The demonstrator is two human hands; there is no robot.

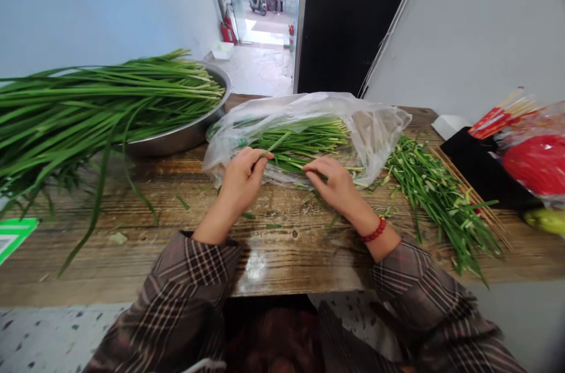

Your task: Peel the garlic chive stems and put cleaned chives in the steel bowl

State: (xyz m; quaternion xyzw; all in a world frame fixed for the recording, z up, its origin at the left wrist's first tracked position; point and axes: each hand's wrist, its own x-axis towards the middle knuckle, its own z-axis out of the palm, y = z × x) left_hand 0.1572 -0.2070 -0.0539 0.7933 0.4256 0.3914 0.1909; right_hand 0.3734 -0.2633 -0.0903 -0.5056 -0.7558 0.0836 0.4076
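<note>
My left hand (242,177) is closed, its thumb and fingers pinching a pale green garlic chive stalk (279,142) that sticks up to the right. To its right, my right hand (334,183) has its thumb and fingers drawn together in a pinch; what is between the fingertips is too small to make out. Just beyond both hands, a bunch of garlic chives (309,139) lies on an opened clear plastic bag (375,126). A loose heap of chive trimmings (435,190) is on the tabletop right of my right hand.
A metal basin (176,140) at the left holds a large pile of long garlic chives (110,93), whose leaves hang over the wooden table (273,255). Thin wooden sticks (479,199), a black box (481,167) and a red plastic-wrapped package (536,164) stand at the right.
</note>
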